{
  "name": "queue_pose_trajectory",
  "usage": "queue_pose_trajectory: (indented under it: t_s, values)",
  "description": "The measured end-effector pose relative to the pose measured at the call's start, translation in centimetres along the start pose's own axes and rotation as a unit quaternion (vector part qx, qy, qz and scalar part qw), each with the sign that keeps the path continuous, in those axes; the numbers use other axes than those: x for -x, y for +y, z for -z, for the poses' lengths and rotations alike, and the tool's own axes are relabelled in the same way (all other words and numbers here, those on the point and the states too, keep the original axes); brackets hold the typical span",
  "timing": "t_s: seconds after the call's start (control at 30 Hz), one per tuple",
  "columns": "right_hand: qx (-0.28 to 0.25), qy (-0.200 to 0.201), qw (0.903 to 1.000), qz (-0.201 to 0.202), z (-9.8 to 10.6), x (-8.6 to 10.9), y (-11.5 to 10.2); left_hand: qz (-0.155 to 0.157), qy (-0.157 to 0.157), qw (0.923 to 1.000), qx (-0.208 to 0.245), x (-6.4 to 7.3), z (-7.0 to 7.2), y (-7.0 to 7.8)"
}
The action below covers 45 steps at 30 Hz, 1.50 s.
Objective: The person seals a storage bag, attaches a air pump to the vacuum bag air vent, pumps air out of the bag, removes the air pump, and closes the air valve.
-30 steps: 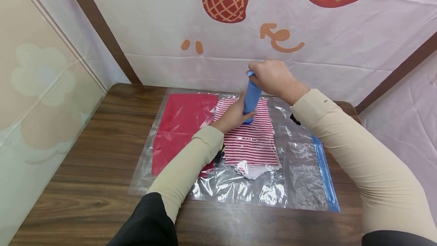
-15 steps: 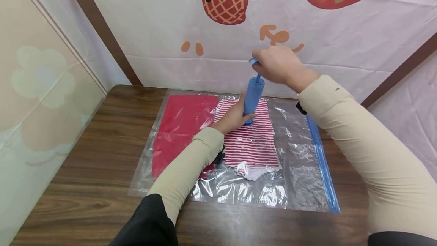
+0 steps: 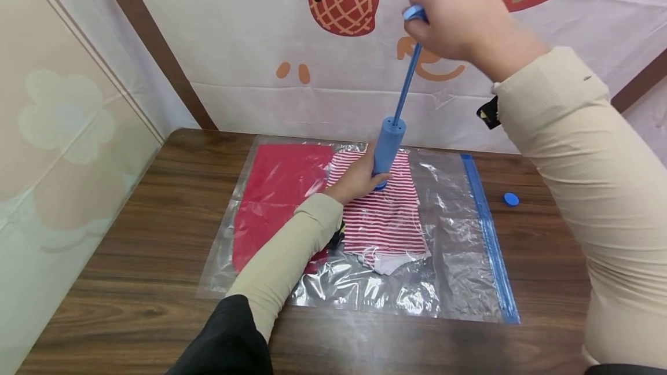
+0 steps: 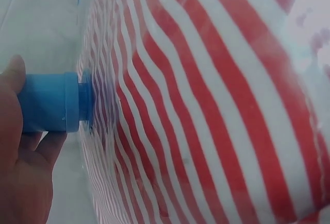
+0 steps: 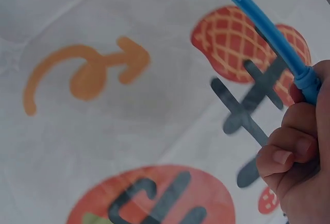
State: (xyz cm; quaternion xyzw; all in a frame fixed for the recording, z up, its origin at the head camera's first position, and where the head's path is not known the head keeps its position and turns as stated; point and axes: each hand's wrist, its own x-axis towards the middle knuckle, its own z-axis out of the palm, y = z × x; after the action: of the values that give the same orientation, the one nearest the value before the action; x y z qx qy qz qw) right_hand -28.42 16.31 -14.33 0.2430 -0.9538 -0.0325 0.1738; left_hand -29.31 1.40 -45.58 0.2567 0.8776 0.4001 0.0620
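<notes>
A blue hand pump (image 3: 388, 146) stands slightly tilted on a clear plastic storage bag (image 3: 365, 294). My left hand (image 3: 359, 177) grips the pump's barrel low down, just over the bag; the left wrist view shows the barrel's end (image 4: 72, 103) against the bag's surface. Far above, my right hand (image 3: 464, 16) holds the pump's handle (image 3: 415, 13), with the long thin rod (image 3: 407, 83) drawn out of the barrel. In the right wrist view, curled fingers (image 5: 289, 152) wrap the handle end. Inside the bag lie a folded red garment (image 3: 281, 195) and a red-and-white striped one (image 3: 383, 224).
A blue zip strip (image 3: 487, 236) runs along the bag's right edge. To its right a small round blue cap (image 3: 510, 199) lies on the brown wooden table (image 3: 130, 236). Printed fabric (image 3: 234, 45) hangs directly behind the table.
My right hand has risen up and to the right with the handle, pulling the rod far out of the barrel. My left hand stays put. The blue cap has come into view.
</notes>
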Motion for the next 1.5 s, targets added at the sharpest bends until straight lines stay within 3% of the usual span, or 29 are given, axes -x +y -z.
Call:
queue_pose_trajectory:
  t_s: [0.17, 0.37, 0.63, 1.03, 1.27, 1.5]
  values:
    - [-0.003, 0.005, 1.0000, -0.005, 0.7, 0.0, 0.0, 0.001, 0.004, 1.0000, 0.002, 0.1, 0.1, 0.1]
    - [0.000, 0.019, 0.9998, 0.004, 0.2, -0.1, -0.1, 0.010, -0.005, 0.9999, 0.012, 0.1, 0.2, 0.2]
    - [-0.006, 0.009, 0.9999, 0.009, -1.0, 0.2, -0.5, 0.015, -0.001, 0.9998, 0.010, 0.1, -0.1, -0.1]
    - [-0.026, -0.042, 0.9975, 0.050, -7.0, 1.7, -1.4, 0.007, 0.006, 1.0000, -0.002, 0.3, -0.1, 0.0]
    - [-0.048, -0.076, 0.9945, 0.053, -11.0, 2.7, -1.8, -0.007, 0.003, 1.0000, 0.000, 0.2, -0.1, -0.1]
    - [-0.051, -0.077, 0.9944, 0.051, -12.9, 3.5, -2.2, -0.016, 0.009, 0.9998, 0.012, 0.2, -0.2, -0.2]
